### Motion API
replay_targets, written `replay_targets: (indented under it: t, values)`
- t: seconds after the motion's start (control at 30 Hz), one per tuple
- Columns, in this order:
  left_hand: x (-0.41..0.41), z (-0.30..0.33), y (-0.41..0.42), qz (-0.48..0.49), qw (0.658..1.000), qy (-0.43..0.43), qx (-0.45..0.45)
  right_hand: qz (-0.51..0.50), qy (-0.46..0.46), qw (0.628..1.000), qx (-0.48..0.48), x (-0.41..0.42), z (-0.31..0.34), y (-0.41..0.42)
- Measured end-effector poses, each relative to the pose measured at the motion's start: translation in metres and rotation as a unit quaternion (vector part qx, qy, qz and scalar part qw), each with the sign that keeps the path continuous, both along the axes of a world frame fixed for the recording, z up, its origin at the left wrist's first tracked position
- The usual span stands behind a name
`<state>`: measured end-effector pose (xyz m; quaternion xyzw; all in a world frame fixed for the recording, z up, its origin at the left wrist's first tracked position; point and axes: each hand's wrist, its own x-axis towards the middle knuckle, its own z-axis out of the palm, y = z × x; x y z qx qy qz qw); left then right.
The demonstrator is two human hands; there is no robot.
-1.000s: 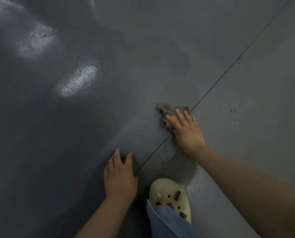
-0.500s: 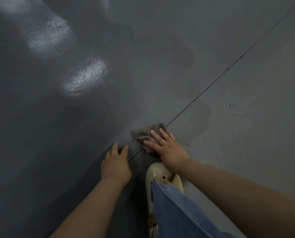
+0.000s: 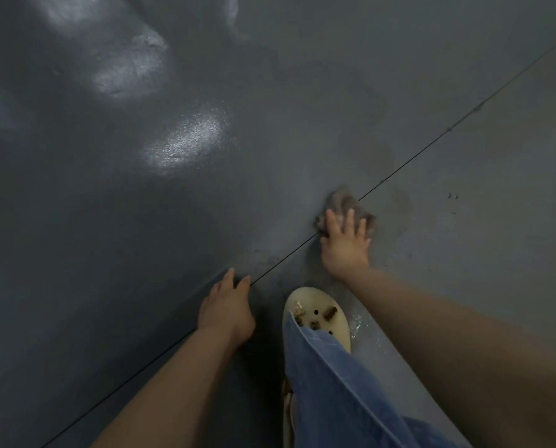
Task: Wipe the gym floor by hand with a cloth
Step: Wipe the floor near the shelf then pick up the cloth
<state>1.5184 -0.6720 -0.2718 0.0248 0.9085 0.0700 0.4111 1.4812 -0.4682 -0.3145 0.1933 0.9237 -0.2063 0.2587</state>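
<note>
Where the thin dark seam [image 3: 409, 163] crosses the grey gym floor [image 3: 302, 92] right of the frame's centre, a crumpled grey-brown cloth [image 3: 341, 203] lies bunched over the line, its edges blurred. Right hand [image 3: 344, 247]: fingers spread and pressed flat on the cloth, covering its lower part. Left hand [image 3: 226, 307]: lower centre, palm down on the floor beside the seam, fingers extended and close together, holding nothing. Compared with half a second earlier, the cloth and right hand lie farther up and to the right along the seam, away from the left hand, which has kept its place by the line. Counts: one cloth, two hands, one cream perforated clog [image 3: 318, 313] under a blue denim trouser leg [image 3: 335, 383], one seam, several pale light reflections [image 3: 186, 142] in the upper left
</note>
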Motion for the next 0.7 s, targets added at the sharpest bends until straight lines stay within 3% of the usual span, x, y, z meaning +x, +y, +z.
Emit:
replay_targets:
  t: [0.1,0.17,0.37,0.7]
  values:
    - [0.006,0.006,0.003,0.025,0.999,0.021,-0.005,0.214,-0.035,0.974,-0.061,0.001,0.006,-0.04]
    - [0.011,0.01,0.004,0.042,0.999,0.031,-0.008,0.293,-0.05,0.951,-0.088,0.004,0.012,-0.056]
    - [0.027,0.042,0.006,0.086,0.994,0.064,-0.003,0.273,0.082,0.952,-0.114,0.015,0.042,-0.037]
    - [0.093,0.135,0.004,0.132,0.978,0.161,0.024,0.311,0.101,0.944,-0.05,0.057,0.143,-0.029]
